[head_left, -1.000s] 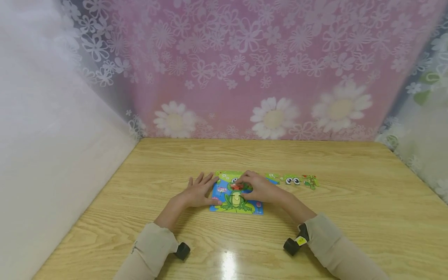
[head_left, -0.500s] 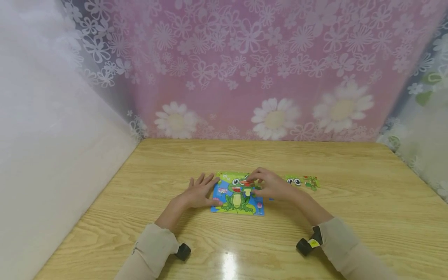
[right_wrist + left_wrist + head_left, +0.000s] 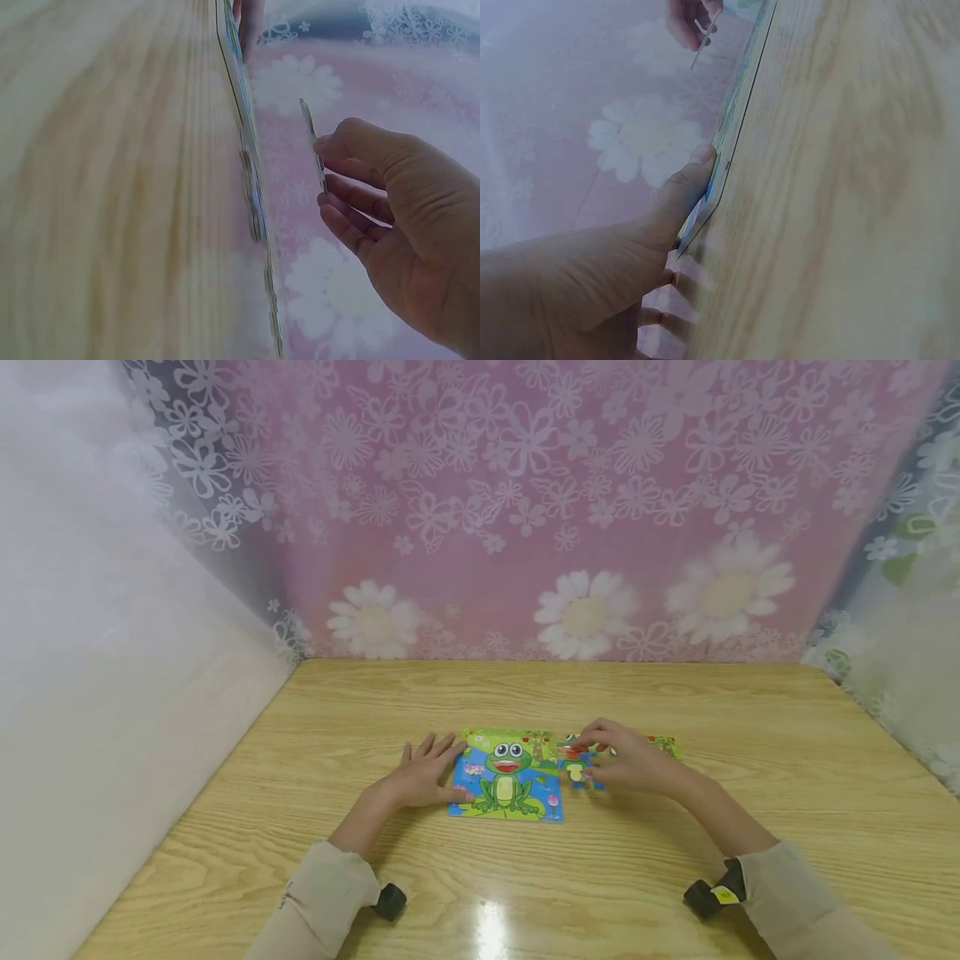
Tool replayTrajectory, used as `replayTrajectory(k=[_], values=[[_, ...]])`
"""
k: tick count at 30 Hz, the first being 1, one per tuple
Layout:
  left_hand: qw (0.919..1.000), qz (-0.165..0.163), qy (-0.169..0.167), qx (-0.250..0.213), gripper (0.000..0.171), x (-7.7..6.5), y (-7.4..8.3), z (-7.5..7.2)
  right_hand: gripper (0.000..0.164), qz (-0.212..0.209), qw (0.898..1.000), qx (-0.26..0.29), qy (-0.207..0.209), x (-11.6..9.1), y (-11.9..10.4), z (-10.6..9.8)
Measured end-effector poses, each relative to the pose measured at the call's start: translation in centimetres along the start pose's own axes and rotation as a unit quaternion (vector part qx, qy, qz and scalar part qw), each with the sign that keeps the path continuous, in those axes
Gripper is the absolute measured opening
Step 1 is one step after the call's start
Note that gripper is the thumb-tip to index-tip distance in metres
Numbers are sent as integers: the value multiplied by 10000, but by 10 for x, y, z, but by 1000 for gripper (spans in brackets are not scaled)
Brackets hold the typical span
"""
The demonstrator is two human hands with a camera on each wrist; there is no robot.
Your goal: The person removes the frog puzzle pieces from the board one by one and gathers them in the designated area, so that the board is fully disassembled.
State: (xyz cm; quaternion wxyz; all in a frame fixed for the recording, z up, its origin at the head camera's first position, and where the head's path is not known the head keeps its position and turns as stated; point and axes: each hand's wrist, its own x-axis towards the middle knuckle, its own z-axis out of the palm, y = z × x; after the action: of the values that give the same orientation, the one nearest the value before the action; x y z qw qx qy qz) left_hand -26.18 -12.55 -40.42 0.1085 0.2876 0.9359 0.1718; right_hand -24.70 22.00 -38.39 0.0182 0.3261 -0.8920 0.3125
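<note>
Lower centre, our left hand, fingers apart, rests on the frog board; our right hand pinches a frog piece right of it (laying-out, probably), which calls for lowering it flat.

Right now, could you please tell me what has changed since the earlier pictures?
The right hand moved rightward from over the frog board, carrying the pinched puzzle piece; nothing was let go. The left hand stayed at the board's left side, and the board stayed put.
</note>
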Motion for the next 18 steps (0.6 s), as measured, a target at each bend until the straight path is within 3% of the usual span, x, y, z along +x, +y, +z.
replayTrajectory(k=[6,18], values=[[10000,6,-9,-22,88,0,0,0,29,56,9999,67,57,-16,7,-10],[10000,-34,9,7,89,2,-3,2,28,124,9994,-297,147,-38,22,-26]])
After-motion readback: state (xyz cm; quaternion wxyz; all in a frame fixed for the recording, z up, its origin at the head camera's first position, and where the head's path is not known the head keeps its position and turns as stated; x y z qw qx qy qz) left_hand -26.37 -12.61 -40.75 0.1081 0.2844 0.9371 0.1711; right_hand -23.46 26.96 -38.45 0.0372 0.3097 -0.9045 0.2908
